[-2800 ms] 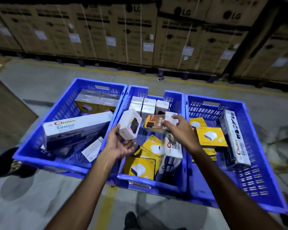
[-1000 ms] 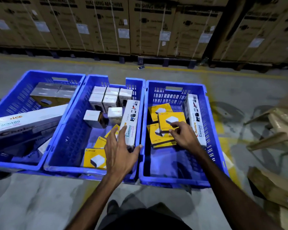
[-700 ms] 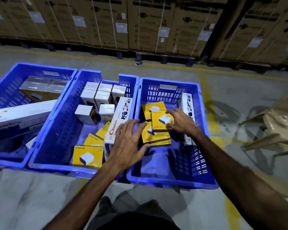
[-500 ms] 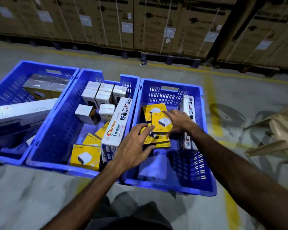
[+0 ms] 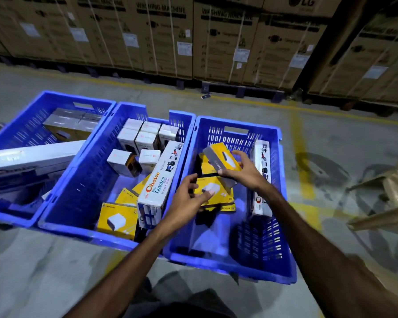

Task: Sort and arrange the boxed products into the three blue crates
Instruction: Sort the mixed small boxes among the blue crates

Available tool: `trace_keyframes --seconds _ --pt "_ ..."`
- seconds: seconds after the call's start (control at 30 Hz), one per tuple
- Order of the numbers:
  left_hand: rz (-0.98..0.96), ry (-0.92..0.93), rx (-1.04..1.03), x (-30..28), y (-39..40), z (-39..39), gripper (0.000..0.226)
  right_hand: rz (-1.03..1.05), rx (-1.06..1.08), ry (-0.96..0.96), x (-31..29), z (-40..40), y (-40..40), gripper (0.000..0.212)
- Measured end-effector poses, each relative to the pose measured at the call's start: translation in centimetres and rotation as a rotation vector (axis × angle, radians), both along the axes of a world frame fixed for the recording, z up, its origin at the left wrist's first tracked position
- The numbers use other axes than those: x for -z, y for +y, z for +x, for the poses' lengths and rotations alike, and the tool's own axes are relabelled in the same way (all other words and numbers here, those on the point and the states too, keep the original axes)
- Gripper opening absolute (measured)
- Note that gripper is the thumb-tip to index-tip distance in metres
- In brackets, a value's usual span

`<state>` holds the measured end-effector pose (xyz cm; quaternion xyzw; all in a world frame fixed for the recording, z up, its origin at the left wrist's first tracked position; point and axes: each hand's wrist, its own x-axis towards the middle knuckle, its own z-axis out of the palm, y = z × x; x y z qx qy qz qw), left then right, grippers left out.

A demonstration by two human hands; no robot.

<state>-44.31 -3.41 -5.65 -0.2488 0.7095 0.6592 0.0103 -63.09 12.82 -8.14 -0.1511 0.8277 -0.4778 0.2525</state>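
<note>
- We have our right hand curled round a yellow box, lifted and tilted above the stack in the right crate; thumb below, fingers over the top edge.
- Our left hand pinches the top box of the yellow stack, thumb on its face and fingers at its near-left edge. That stack lies on the floor of the right crate, toward its left wall.
- A long white box stands on edge against the right crate's right wall. It could tip onto the stack if our right forearm brushes it.
- The lifted box is held at one end only and tilted, so we judge it could slip and land askew, knocking the stack out of line.
- Pulling the pinched box toward us may drag the boxes beneath it, since they look loosely piled and slightly fanned.
- In the middle crate, a long Choice box leans across loose yellow boxes, next to small white boxes at the far end. The kinds are mixed here, so sorting is unfinished, and that leaning box may slide when the yellow ones under it are taken out.
- The left crate holds another long white box resting at a slant, with its end at the shared rim. A bump to that rim could shift it.
</note>
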Motion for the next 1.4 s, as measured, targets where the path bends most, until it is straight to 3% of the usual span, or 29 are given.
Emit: trace_keyframes --seconds 0.1,0.17,0.3,0.4,0.53,0.63,0.7,0.77,0.93,1.0,1.1,1.3,1.4 --pt "0.209 0.015 -0.066 -1.3 0.7 -1.3 0.064 -0.318 0.163 -0.191 -1.3 3.9 -0.6 0.070" --pt "0.179 0.064 -0.054 -2.4 1.0 -1.9 0.054 -0.517 0.178 -0.367 -1.6 6.2 -1.4 0.062" --pt "-0.316 0.151 0.074 -2.4 1.1 -1.6 0.097 -0.741 0.236 -0.573 -1.3 8.9 -3.4 0.070" --pt "-0.493 0.158 0.039 -2.2 1.0 -0.8 0.098 -0.747 0.296 -0.561 -1.3 9.7 -4.5 0.080" --pt "-0.618 0.261 -0.083 -2.8 0.5 -0.1 0.047 -0.655 0.230 -0.458 -1.4 10.0 -5.1 0.073" --pt "-0.404 0.248 -0.177 -2.9 -1.3 0.2 0.018 -0.538 0.238 -0.368 -0.4 8.8 -4.1 0.071" --pt "-0.155 0.229 -0.207 -2.2 -2.9 0.5 0.016 -0.341 0.334 -0.204 1.2 7.5 -3.1 0.074" --pt "-0.054 0.237 -0.223 -1.8 -4.3 1.2 0.021 -0.111 0.307 -0.072 3.2 6.7 -2.2 0.084" --pt "0.207 0.258 -0.260 -1.5 -6.2 3.2 0.022 0.370 0.055 0.041 9.3 5.5 -1.3 0.135" --pt "0.310 0.238 -0.273 -1.5 -6.7 3.7 0.022 0.568 -0.111 0.059 9.5 5.5 -1.7 0.146" --pt "0.457 0.197 -0.320 -1.8 -7.4 4.3 0.018 0.810 -0.341 0.237 9.4 5.0 -2.2 0.152" --pt "0.538 0.175 -0.360 -2.4 -8.3 5.4 0.010 0.931 -0.565 0.428 8.9 1.8 -3.1 0.151" --pt "0.570 0.156 -0.408 -2.3 -8.6 5.8 0.017 0.916 -0.609 0.499 8.8 1.1 -3.5 0.150"
